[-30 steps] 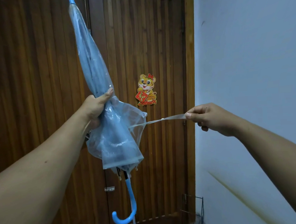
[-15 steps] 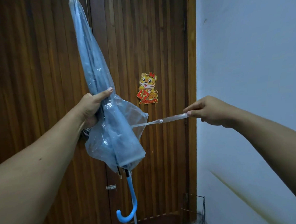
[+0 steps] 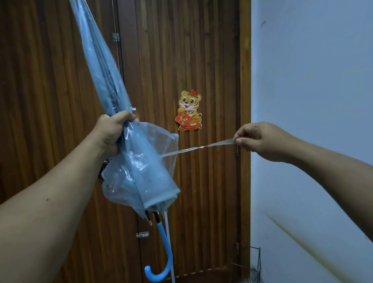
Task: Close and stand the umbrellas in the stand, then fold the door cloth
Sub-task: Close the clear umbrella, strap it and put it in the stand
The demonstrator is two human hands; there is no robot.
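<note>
The left hand [image 3: 111, 132] grips the folded clear umbrella [image 3: 125, 149] around its middle, fingers and thumb curled round the gathered plastic. The umbrella is held in the air in front of the wooden door [image 3: 198, 54], tilted, its tip up past the top edge of the view and its blue hooked handle [image 3: 163, 261] hanging at the bottom. The lower part of the canopy bulges loose below the grip.

The right hand [image 3: 259, 142] pinches the end of the umbrella's closing strap [image 3: 194, 149] between thumb and fingers, the strap drawn out to the right, well apart from the canopy.

Compared with 0.5 s ago, the strap looks twisted along its length instead of lying flat, and the left thumb has curled in tighter over the plastic. The right hand remains out to the right with the strap taut.

A tiger sticker [image 3: 189, 111] is on the door. A black wire stand [image 3: 248, 268] sits on the floor in the corner by the white wall [image 3: 318, 69], well below and to the right of the umbrella.
</note>
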